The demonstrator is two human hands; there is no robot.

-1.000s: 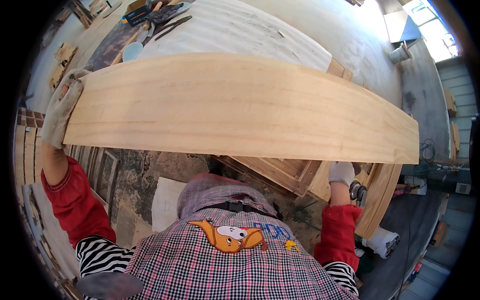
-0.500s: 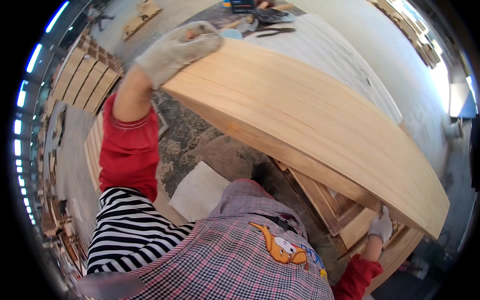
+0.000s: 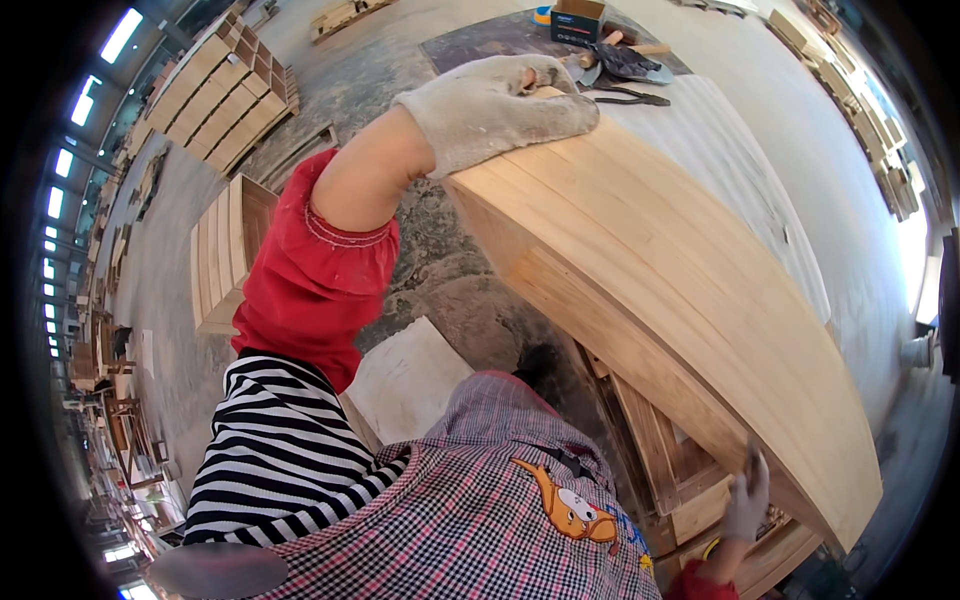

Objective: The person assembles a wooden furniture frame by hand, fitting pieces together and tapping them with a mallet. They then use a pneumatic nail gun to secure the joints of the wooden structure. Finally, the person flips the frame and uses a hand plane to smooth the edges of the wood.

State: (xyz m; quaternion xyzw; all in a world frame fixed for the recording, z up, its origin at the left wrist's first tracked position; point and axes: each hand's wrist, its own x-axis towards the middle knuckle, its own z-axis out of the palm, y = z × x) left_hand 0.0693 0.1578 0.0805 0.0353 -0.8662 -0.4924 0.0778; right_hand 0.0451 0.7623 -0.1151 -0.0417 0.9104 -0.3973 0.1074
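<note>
A long pale wooden box (image 3: 680, 230) slants across the view from upper left to lower right, its broad planked face turned up. My left hand (image 3: 500, 110), in a dirty white work glove, is closed over the box's far left end. My right hand (image 3: 745, 505), gloved too and somewhat blurred, is at the box's lower right end. Its fingers point up against the inner edge, and their grip shows only in part. Beneath that end lie wooden frame pieces (image 3: 650, 440), partly hidden by the box.
Past the box is a pale worktop (image 3: 740, 150) with pliers (image 3: 630, 97), a dark cloth (image 3: 628, 60) and a small dark carton (image 3: 577, 20). Another wooden box (image 3: 220, 255) stands on the floor at left, near stacked boxes (image 3: 225, 95). A whitish sheet (image 3: 415, 375) lies by my feet.
The box has turned clockwise: its left end has moved right with my left hand, and its right end has come lower and nearer. My right hand has moved down with it.
</note>
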